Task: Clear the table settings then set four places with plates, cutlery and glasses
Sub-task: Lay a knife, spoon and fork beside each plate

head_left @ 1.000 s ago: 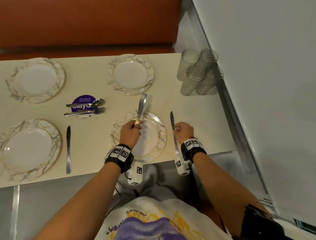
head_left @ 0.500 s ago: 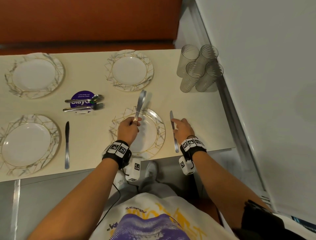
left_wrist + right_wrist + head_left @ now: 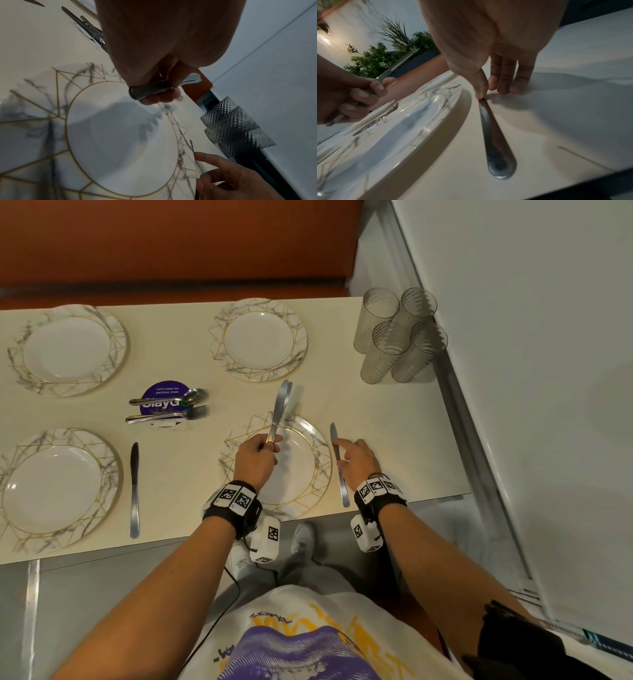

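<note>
1. Left hand (image 3: 255, 458) hovers above the near-right plate (image 3: 305, 474), fingers curled round two knives (image 3: 280, 409).
2. Right hand (image 3: 356, 457), fingers loosely extended, touches a knife (image 3: 339, 470) lying on the counter (image 3: 394, 440) just right of that plate.
3. Glasses (image 3: 397, 337) stand beyond the plate, well apart.
</note>
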Action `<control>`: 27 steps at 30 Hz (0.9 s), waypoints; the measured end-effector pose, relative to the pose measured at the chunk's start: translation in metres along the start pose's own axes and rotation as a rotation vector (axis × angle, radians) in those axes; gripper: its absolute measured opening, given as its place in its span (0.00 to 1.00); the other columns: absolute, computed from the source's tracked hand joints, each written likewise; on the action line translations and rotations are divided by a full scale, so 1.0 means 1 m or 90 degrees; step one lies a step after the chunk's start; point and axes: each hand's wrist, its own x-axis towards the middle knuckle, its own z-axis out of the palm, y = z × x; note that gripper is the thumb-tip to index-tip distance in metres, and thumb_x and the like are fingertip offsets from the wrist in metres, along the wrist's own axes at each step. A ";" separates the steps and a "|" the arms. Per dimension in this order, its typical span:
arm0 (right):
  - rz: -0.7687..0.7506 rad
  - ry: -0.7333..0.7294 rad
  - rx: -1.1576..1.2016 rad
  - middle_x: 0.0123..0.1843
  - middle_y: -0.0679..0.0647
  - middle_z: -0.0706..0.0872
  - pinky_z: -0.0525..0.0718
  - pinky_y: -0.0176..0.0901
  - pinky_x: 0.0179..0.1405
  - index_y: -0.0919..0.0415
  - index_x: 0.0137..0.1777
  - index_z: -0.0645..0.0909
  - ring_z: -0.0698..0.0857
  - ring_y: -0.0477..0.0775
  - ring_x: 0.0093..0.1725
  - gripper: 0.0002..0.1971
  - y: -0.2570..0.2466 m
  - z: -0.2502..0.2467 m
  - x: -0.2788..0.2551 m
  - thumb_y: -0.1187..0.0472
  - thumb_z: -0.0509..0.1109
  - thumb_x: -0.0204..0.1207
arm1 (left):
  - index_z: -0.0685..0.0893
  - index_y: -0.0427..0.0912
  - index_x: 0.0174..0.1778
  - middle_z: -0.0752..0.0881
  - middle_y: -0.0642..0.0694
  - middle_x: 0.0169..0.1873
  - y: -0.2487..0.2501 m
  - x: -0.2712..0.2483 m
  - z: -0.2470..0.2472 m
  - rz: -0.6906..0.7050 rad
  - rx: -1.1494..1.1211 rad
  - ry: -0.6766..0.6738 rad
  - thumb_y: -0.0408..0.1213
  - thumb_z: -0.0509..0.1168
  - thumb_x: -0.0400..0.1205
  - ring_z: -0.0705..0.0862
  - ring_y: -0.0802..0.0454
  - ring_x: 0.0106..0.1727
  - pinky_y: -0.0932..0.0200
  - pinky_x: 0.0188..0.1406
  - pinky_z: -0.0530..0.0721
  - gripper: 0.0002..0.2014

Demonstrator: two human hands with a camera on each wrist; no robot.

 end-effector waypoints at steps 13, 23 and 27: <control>-0.021 0.008 -0.004 0.55 0.51 0.74 0.80 0.27 0.43 0.47 0.78 0.77 0.75 0.38 0.38 0.28 0.000 -0.001 -0.004 0.73 0.66 0.83 | 0.91 0.46 0.57 0.90 0.48 0.45 -0.001 0.003 -0.001 0.006 -0.004 0.000 0.29 0.58 0.88 0.84 0.51 0.38 0.50 0.50 0.83 0.16; -0.025 0.005 -0.007 0.56 0.52 0.76 0.82 0.35 0.49 0.47 0.79 0.76 0.79 0.47 0.47 0.27 0.000 -0.001 -0.007 0.72 0.67 0.83 | 0.91 0.48 0.55 0.89 0.49 0.44 -0.005 0.002 -0.002 0.005 -0.009 -0.003 0.28 0.58 0.88 0.84 0.51 0.38 0.51 0.48 0.82 0.17; -0.027 0.027 0.014 0.53 0.53 0.77 0.86 0.38 0.46 0.45 0.78 0.77 0.81 0.47 0.41 0.28 0.002 0.001 -0.006 0.71 0.67 0.83 | 0.91 0.47 0.56 0.89 0.49 0.44 -0.005 0.002 -0.003 0.002 -0.013 0.000 0.28 0.58 0.88 0.84 0.52 0.38 0.50 0.48 0.82 0.17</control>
